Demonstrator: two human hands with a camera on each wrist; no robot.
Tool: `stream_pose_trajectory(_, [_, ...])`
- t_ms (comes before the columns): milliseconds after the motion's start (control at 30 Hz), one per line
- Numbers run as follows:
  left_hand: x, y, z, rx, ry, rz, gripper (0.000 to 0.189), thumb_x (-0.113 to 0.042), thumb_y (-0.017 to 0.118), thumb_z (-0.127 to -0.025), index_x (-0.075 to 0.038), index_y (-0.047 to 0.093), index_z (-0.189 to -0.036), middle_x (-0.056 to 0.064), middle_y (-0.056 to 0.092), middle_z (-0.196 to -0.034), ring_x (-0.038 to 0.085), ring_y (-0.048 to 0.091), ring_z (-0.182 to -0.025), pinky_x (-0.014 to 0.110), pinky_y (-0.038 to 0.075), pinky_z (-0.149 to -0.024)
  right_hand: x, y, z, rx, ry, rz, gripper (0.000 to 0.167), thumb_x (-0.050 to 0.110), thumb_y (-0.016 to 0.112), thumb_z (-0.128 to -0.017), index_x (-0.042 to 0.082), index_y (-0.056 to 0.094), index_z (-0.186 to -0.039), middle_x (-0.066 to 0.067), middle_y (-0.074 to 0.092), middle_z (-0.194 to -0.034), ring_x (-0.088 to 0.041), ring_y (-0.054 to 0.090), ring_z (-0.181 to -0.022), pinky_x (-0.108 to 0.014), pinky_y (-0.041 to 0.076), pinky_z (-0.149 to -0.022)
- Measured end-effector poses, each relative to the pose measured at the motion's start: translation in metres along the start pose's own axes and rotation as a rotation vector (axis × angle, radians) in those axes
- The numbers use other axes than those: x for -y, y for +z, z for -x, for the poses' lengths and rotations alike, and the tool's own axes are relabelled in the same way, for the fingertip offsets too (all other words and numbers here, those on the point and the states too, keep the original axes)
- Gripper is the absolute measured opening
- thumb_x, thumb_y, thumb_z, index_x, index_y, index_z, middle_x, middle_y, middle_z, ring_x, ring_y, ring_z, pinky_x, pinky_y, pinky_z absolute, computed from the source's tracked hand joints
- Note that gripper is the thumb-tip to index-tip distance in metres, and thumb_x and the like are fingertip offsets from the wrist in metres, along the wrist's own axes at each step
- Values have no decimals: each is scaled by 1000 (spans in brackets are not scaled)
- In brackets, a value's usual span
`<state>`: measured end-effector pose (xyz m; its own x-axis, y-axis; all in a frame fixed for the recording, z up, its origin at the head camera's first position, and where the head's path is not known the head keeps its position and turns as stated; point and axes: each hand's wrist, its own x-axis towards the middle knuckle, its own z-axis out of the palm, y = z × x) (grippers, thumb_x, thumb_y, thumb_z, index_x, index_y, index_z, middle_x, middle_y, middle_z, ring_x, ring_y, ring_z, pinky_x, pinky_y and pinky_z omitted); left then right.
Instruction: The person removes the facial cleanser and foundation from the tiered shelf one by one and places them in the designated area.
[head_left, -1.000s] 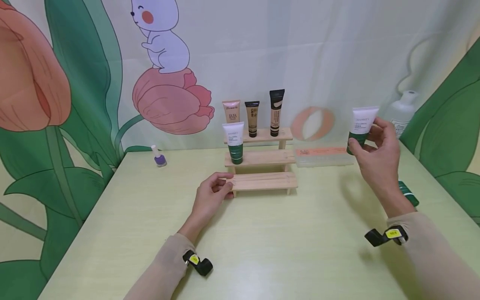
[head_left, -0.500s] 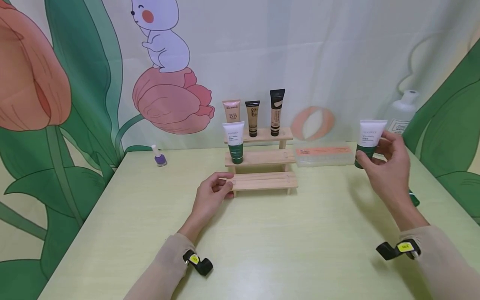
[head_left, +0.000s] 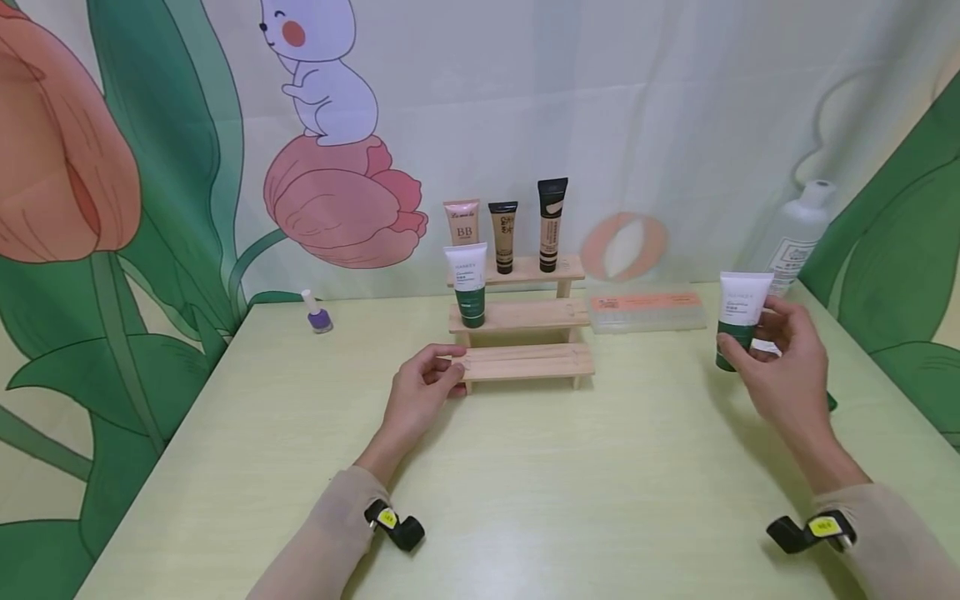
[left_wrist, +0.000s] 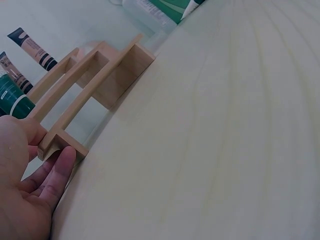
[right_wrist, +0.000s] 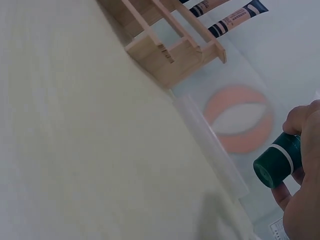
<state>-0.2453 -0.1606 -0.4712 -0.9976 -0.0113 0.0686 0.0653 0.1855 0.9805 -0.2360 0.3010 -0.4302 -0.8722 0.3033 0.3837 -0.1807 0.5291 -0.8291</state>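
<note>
My left hand [head_left: 422, 385] grips the left end of the lowest step of a three-tier wooden stand [head_left: 525, 363]; in the left wrist view its fingers reach under the step [left_wrist: 62, 134]. Off to the right, my right hand [head_left: 791, 379] holds a white squeeze tube [head_left: 745, 298] with a green cap, pinched between thumb and fingers, upright with the cap down. That dark green cap [right_wrist: 274, 166] also shows in the right wrist view. A matching tube [head_left: 469, 279] stands cap-down at the left of the middle step. Three cosmetic tubes, including a tall black-topped one [head_left: 551, 225], stand on the top step.
A small purple nail polish bottle [head_left: 318, 317] stands at the back left. Right of the stand lies a flat clear box with an orange label [head_left: 648, 302]. A white bottle [head_left: 802, 233] is at the back right. A green item [head_left: 832, 402] is mostly hidden behind my right wrist.
My right hand has moved down and slightly right with the squeeze tube, lowering it toward the table. The left hand keeps its grip on the stand, which has stayed in place.
</note>
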Motion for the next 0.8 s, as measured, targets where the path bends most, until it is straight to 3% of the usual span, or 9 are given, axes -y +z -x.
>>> stream_pose_trajectory(500, [-1,2,0,4,-4,-7,23,-11,73,-109,-16,78,-132,14,70,-109,25,79,-93,30,71,-85,-23,-3,23,73,1,119,74,22,84,-101,6,47,-163,-11,62,-132,-1,55,-105,0,49,-78])
stream_pose_trajectory(800, [-1,2,-1,-7,-23,-22,24,-12,74,-109,-18,78,-132,13,70,-110,26,78,-93,31,71,-85,-28,2,27,110,14,178,74,29,85,-102,5,48,-161,-21,64,-132,-15,55,-108,0,44,-76])
